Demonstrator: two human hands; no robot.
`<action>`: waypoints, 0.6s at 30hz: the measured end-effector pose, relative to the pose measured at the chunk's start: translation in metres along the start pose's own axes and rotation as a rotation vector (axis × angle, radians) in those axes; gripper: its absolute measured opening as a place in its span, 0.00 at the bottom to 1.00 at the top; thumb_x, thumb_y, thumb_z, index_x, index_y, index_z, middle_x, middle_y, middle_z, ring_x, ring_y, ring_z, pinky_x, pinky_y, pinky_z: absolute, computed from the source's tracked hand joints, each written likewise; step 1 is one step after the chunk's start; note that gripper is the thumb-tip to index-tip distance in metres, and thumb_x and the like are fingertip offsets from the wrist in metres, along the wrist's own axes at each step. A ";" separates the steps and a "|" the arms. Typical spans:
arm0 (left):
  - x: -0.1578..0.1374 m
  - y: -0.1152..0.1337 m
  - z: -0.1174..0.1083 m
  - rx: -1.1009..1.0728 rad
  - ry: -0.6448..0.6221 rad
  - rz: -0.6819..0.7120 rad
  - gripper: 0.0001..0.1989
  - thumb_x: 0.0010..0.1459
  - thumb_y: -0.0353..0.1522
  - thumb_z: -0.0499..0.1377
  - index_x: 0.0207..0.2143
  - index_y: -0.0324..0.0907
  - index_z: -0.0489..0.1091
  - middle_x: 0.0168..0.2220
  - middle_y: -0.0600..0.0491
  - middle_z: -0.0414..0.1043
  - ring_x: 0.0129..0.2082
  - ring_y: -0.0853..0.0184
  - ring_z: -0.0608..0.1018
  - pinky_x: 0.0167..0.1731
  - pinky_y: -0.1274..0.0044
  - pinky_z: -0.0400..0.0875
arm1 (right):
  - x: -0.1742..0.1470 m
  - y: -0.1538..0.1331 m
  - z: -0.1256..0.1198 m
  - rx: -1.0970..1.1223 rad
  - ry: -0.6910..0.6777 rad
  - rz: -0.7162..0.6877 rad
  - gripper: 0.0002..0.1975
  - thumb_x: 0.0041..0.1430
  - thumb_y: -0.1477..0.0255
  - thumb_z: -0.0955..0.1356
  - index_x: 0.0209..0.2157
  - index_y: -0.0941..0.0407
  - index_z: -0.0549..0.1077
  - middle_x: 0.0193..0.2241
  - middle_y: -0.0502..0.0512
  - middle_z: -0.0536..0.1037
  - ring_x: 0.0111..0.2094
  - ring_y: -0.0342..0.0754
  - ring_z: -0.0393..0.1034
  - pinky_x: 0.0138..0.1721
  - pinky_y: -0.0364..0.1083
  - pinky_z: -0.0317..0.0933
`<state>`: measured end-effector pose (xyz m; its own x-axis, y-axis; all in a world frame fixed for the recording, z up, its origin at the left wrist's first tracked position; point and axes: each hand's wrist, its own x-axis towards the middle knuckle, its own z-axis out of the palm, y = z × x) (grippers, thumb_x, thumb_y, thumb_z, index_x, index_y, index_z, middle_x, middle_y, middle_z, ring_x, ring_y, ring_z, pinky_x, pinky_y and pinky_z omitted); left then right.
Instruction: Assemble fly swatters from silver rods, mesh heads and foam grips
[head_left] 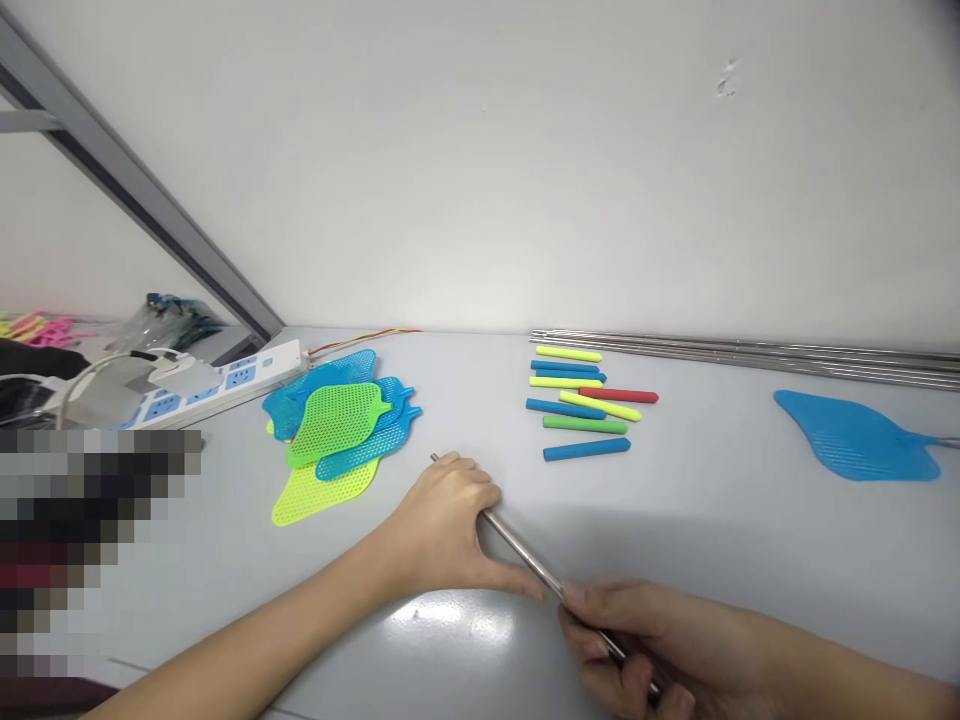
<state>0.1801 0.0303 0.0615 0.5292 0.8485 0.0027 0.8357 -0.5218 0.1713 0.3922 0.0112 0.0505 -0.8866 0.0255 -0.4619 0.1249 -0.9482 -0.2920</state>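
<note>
A slim shiny metal rod [523, 553] slants across the front of the table, its far end showing past the knuckles of my left hand [448, 520]. That hand's fingers are curled over the rod's upper part, while the thumb stretches along it. Lower down, my right hand [634, 635] grips the same rod between thumb and fingers; the near end is partly hidden by them. Nearest to my left hand lies an overlapping pile of perforated fly swatter heads: a green head [337, 425], a blue head [360, 455] and a yellow head [324, 495] among them.
Several coloured tubes with pointed ends, including a red tube [619, 395] and a green tube [585, 425], lie mid-table. Long metal rods [720, 350] run along the wall. A blue fly swatter [855, 438] rests at right. At left are a power strip [240, 378] and cables.
</note>
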 end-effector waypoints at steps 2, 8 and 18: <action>0.000 0.003 0.001 -0.003 0.000 -0.029 0.30 0.34 0.59 0.54 0.15 0.40 0.61 0.18 0.53 0.65 0.23 0.65 0.67 0.28 0.73 0.57 | 0.000 0.001 0.001 -0.013 0.021 -0.007 0.20 0.64 0.67 0.50 0.24 0.59 0.61 0.12 0.43 0.55 0.10 0.34 0.38 0.07 0.30 0.37; 0.001 0.003 0.005 -0.047 -0.033 -0.073 0.32 0.34 0.62 0.52 0.14 0.40 0.60 0.16 0.54 0.64 0.22 0.66 0.66 0.28 0.74 0.55 | -0.003 -0.002 0.000 -0.045 0.040 0.051 0.19 0.63 0.64 0.51 0.24 0.57 0.60 0.12 0.42 0.52 0.10 0.35 0.37 0.06 0.31 0.36; 0.001 0.002 0.015 -0.075 0.025 -0.040 0.34 0.35 0.63 0.50 0.12 0.39 0.54 0.13 0.56 0.60 0.19 0.70 0.63 0.27 0.76 0.51 | -0.004 0.001 0.001 -0.034 0.078 0.045 0.20 0.63 0.63 0.51 0.23 0.56 0.59 0.11 0.41 0.52 0.10 0.35 0.34 0.04 0.30 0.34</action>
<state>0.1848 0.0286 0.0476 0.4912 0.8709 0.0187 0.8423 -0.4803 0.2447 0.3956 0.0104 0.0530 -0.8426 0.0086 -0.5385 0.1803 -0.9376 -0.2972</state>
